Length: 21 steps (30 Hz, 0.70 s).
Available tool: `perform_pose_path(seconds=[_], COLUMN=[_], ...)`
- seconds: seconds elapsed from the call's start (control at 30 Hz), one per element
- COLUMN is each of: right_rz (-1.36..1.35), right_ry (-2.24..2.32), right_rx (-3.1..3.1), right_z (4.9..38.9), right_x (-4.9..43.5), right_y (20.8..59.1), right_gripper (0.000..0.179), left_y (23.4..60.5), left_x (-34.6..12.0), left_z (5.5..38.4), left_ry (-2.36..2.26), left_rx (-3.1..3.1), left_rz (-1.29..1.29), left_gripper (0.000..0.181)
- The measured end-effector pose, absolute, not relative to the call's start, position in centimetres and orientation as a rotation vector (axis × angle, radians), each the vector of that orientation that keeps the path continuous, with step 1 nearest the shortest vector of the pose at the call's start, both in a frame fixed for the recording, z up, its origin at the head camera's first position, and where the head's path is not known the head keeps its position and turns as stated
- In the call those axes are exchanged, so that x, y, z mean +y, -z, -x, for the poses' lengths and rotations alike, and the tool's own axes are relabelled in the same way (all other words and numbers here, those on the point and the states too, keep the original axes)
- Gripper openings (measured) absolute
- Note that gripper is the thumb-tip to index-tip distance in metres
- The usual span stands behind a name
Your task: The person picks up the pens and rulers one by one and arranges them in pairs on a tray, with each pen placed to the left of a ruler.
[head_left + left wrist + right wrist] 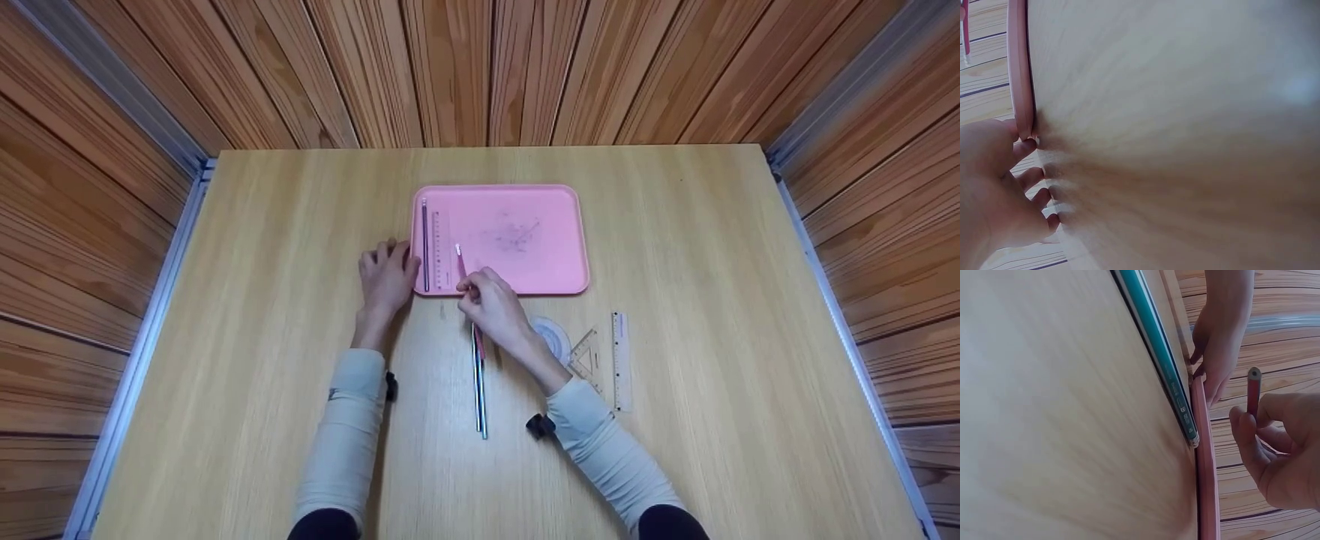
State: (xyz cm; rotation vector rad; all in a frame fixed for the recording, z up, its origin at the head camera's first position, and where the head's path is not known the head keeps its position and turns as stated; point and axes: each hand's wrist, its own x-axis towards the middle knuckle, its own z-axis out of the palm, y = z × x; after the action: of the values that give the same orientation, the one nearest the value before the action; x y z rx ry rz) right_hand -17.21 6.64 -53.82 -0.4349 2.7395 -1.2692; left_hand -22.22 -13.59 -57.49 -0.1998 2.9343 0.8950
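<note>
My right hand (495, 306) pinches a red pencil (461, 262) between thumb and fingers, over the front edge of the pink tray (525, 277). The pencil's pale end points away from me; its other end shows in the right wrist view above the fingertips. At the tray's front left, my left hand (386, 281) holds the rim between thumb and index finger, the other fingertips resting on the table outside. Inside the tray, a dark pencil (425, 247) and a clear ruler (437, 251) lie side by side along the left wall.
Teal pencils (478, 390) and a partly covered red pencil (480, 341) lie on the table in front of the tray. Right of them are a round-edged protractor (553, 339), a triangular set square (587, 360) and another ruler (621, 364). Wooden walls surround the table.
</note>
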Motion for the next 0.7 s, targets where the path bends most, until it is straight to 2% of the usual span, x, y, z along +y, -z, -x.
perform_pose_path(seconds=[0.27,0.7], right_rz=[0.39,0.403], right_ry=[1.431,1.564], right_rx=[2.74,2.764], right_z=[17.9,19.3], right_x=[6.7,6.8], right_y=[54.3,54.9], right_gripper=[0.042,0.017], left_y=[57.5,57.4], left_x=[-13.6,-13.6], left_z=[22.1,22.2], left_ry=[-0.914,-0.895], left_rx=[2.936,2.932], left_rz=[0.207,0.198], left_gripper=[0.05,0.049])
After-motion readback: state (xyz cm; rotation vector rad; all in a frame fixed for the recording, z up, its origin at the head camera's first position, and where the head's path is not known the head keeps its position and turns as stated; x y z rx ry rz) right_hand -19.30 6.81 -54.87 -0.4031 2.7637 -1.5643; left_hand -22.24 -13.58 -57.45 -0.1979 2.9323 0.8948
